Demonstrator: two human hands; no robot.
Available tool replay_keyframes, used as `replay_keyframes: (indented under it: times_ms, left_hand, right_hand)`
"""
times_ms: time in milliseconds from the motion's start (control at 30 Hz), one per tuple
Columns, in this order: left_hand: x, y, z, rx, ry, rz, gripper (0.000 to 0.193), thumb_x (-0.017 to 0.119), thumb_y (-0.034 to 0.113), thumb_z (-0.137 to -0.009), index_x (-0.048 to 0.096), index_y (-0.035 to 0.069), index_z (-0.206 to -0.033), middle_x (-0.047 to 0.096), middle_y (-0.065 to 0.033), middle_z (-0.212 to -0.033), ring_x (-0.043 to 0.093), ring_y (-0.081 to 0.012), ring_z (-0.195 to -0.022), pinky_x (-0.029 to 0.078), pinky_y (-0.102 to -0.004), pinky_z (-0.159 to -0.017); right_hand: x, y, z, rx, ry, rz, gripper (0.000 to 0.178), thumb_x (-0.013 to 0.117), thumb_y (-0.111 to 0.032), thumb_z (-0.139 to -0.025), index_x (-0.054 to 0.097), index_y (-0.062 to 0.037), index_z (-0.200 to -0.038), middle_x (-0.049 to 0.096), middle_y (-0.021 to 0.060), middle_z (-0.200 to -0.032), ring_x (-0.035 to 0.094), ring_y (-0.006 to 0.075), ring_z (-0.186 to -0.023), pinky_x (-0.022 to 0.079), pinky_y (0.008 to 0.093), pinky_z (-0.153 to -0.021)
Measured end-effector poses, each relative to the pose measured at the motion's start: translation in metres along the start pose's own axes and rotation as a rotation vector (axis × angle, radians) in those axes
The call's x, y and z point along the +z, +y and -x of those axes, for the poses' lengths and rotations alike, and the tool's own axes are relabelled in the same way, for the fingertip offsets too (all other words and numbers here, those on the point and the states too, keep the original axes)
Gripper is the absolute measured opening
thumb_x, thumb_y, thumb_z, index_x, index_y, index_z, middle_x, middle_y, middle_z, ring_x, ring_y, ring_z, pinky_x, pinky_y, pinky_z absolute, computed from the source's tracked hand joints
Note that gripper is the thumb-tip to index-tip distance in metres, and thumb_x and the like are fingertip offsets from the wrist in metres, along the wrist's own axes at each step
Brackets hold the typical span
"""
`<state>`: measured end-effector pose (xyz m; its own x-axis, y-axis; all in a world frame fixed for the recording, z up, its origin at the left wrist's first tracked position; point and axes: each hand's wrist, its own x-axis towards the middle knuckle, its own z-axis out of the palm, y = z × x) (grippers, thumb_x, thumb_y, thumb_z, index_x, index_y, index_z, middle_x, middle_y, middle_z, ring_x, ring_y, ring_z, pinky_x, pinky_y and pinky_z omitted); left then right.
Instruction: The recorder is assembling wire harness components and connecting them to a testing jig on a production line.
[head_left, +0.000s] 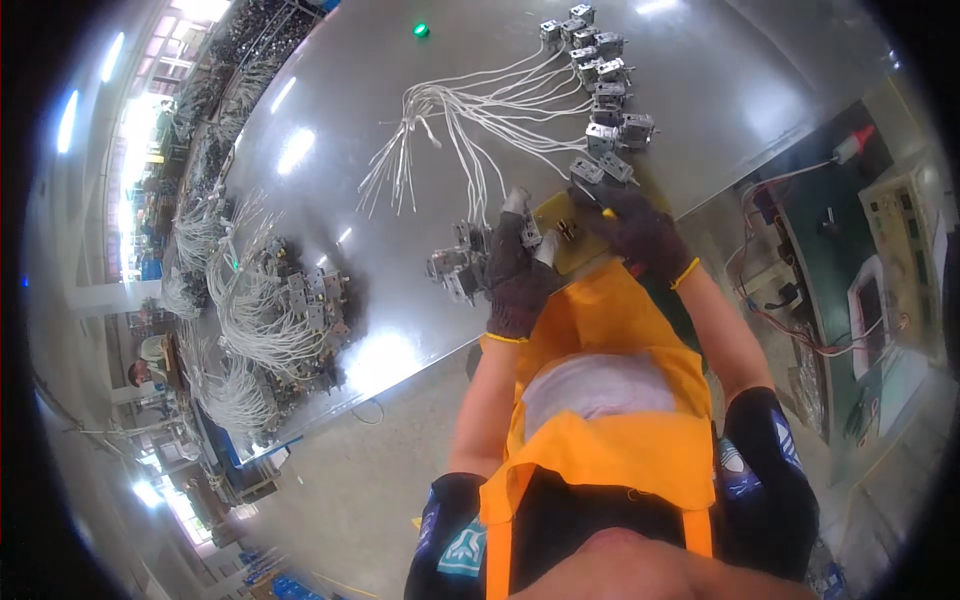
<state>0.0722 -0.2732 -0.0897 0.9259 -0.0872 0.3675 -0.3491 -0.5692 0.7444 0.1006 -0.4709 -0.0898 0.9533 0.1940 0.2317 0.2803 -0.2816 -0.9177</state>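
Observation:
My left hand (518, 270), in a dark glove with pale fingertips, is curled around a small metal block (531, 232) at the table's near edge. My right hand (645, 238), gloved alike, closes on a slim tool with a yellow part (608, 213), which looks like a screwdriver. Between the hands lies a yellowish board (580, 250) with small dark and brass-coloured pieces (567, 230) on it. Several metal blocks (460, 262) cluster just left of my left hand. Beyond my right hand, more metal blocks (608, 97) stand in a row, trailing white cables (470, 105).
The shiny metal table (340, 170) carries a heap of cabled blocks (265, 310) at left and a green light (421, 30) at the back. At right, a dark green bench (825, 230) holds a beige device (903, 255) and wires. A person (150, 360) is far left.

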Motion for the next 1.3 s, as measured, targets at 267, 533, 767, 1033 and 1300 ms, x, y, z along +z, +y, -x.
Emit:
replay_keyframes:
  times_ms: [267,533,767,1033,1300]
  left_hand:
    - [0.023,0.010,0.002,-0.397,0.056,0.682,0.056,0.071,0.015,-0.087,0.046,-0.002,-0.134,0.058,-0.0138,-0.119,0.058,-0.0217,-0.108,0.047,-0.0349,-0.093]
    - [0.040,0.020,-0.013,-0.018,0.004,-0.140,0.053,0.076,0.022,-0.079,0.054,0.003,-0.123,0.063,-0.0185,-0.109,0.062,-0.0346,-0.099,0.050,-0.0416,-0.084]
    - [0.035,0.027,-0.020,0.009,-0.136,-0.073,0.049,0.077,0.022,-0.072,0.055,0.005,-0.112,0.062,-0.0199,-0.100,0.059,-0.0405,-0.094,0.047,-0.0478,-0.077]
    - [0.039,0.018,-0.012,0.108,-0.067,-0.121,0.047,0.069,0.013,-0.073,0.053,0.006,-0.117,0.061,-0.0187,-0.099,0.059,-0.0407,-0.092,0.047,-0.0485,-0.077]
    - [0.036,0.014,-0.017,0.095,-0.080,-0.065,0.041,0.066,0.011,-0.076,0.055,0.006,-0.115,0.061,-0.0193,-0.100,0.058,-0.0413,-0.094,0.047,-0.0491,-0.078]
  right_hand:
    - [-0.036,-0.016,-0.003,0.202,-0.172,-0.148,0.037,0.061,-0.025,-0.091,0.064,-0.0032,-0.122,0.068,0.0122,-0.113,0.064,0.0191,-0.102,0.049,0.0312,-0.089]
    - [-0.041,-0.008,0.013,-0.214,-0.206,0.282,0.042,0.057,-0.021,-0.093,0.056,-0.0065,-0.133,0.067,0.0141,-0.112,0.067,0.0261,-0.096,0.052,0.0357,-0.080]
    - [-0.027,-0.038,0.019,-0.272,-0.111,0.622,0.035,0.059,-0.024,-0.090,0.062,-0.0073,-0.120,0.066,0.0159,-0.086,0.064,0.0361,-0.079,0.051,0.0446,-0.071]
    - [-0.031,-0.048,0.023,-0.076,-0.414,0.938,0.025,0.063,-0.023,-0.086,0.063,-0.0098,-0.107,0.065,0.0146,-0.091,0.064,0.0325,-0.085,0.050,0.0442,-0.074]
    - [-0.024,-0.052,0.007,-0.160,-0.315,0.704,0.031,0.066,-0.019,-0.079,0.060,-0.0070,-0.107,0.064,0.0183,-0.081,0.063,0.0383,-0.082,0.049,0.0484,-0.073]
